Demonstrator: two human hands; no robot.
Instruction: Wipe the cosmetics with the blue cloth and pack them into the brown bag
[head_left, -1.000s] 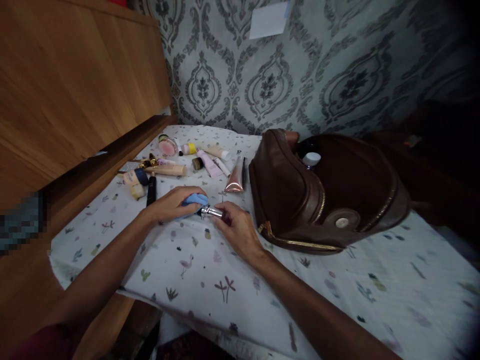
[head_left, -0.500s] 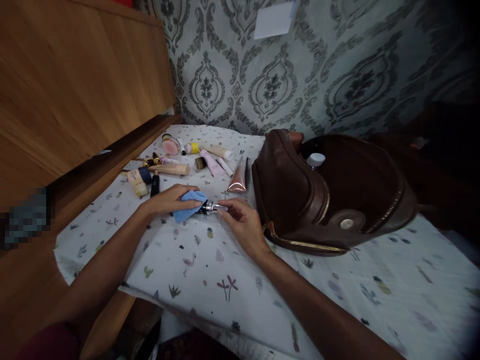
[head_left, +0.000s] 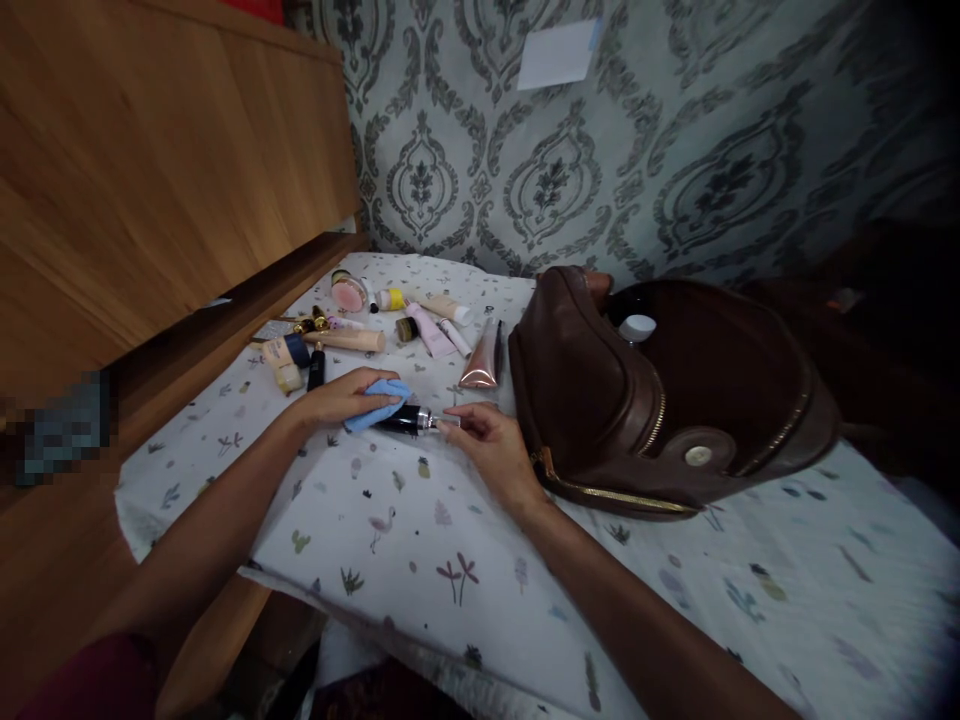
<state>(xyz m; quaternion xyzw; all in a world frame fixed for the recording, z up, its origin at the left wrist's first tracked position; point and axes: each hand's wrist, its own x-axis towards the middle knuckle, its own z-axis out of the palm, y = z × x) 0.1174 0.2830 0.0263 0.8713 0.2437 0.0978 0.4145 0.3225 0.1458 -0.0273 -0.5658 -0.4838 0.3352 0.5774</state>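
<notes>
My left hand (head_left: 339, 396) is closed on a folded blue cloth (head_left: 385, 398), which lies over the far left end of a black bottle (head_left: 405, 420). The bottle is held sideways just above the tablecloth, with a silver collar and a clear end toward the right. Around that clear end, the fingertips of my right hand (head_left: 495, 446) are pinched. A black tube (head_left: 316, 368) lies just beyond my left hand. Behind my right hand is a rose-gold squeeze tube (head_left: 483, 360).
A large brown leather bag (head_left: 592, 400) stands open at the right, a white-capped bottle (head_left: 637, 328) inside. Several cosmetics lie farther back, including a pink tube (head_left: 430, 330), a beige tube (head_left: 345, 340) and a pink compact (head_left: 349, 293). A wooden cabinet (head_left: 172, 150) borders the left.
The cloth in my left hand has shifted left along the bottle, so more of its black body shows. My right hand keeps its pinch on the clear end. The view has shifted slightly.
</notes>
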